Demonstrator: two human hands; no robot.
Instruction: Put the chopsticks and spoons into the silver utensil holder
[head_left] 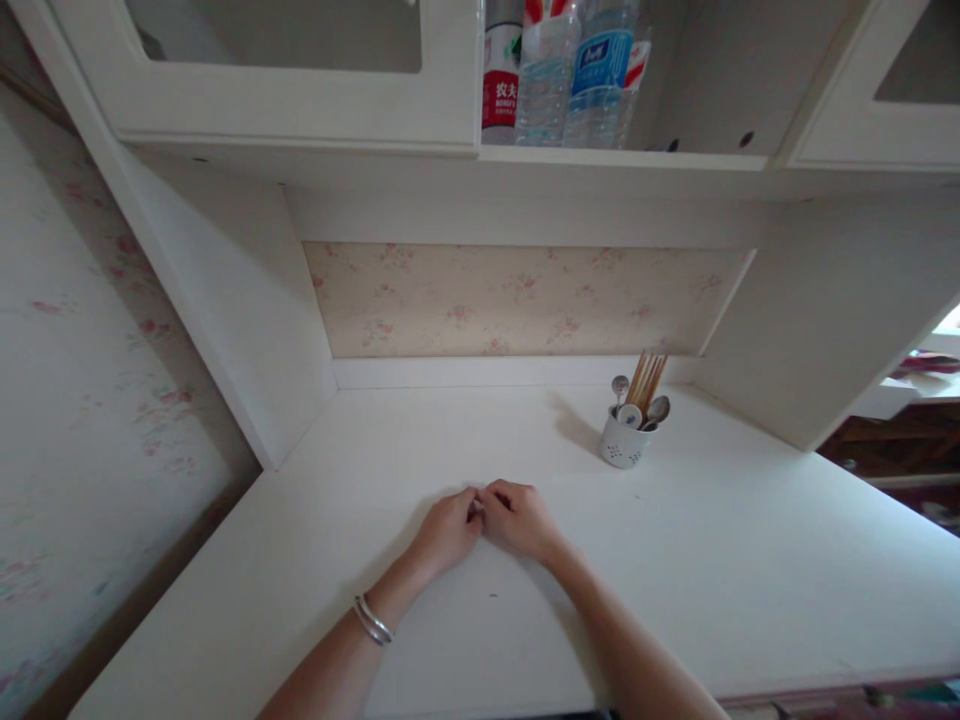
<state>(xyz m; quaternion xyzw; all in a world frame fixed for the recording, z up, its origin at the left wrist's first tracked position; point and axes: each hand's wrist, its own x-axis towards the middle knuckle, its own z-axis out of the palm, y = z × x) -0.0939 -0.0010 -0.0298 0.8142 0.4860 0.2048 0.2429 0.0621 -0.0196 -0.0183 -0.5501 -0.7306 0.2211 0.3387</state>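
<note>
a: where are the person's hands?

b: in the middle of a white worktop (pixel 757 540), resting on it. the left hand (pixel 450 525) and the right hand (pixel 521 512) touch at the fingers, both loosely closed with the fingers curled in. whether anything small is tucked inside them, i cannot tell.

a: anything on the wrists?

b: a silver bangle (pixel 373 620) on the left one; the right forearm is bare.

a: what stands nearest?

b: a white utensil holder (pixel 624 442) with a dotted pattern low on its side — upright on the worktop, beyond the hands and to their right, apart from both. out of it rise a bundle of wooden chopsticks (pixel 647 378), leaning slightly right, and a metal spoon (pixel 659 409) at the right rim.

a: and around the worktop?

b: floral wallpaper (pixel 450 300) shows in a strip along the back, between white side panels. above hangs a white cabinet (pixel 300 105); in its open section stand plastic bottles side by side — one with a blue label (pixel 602 65), another, at the left, with a red-and-white label (pixel 500 95). their tops are cut off by the upper edge.
</note>
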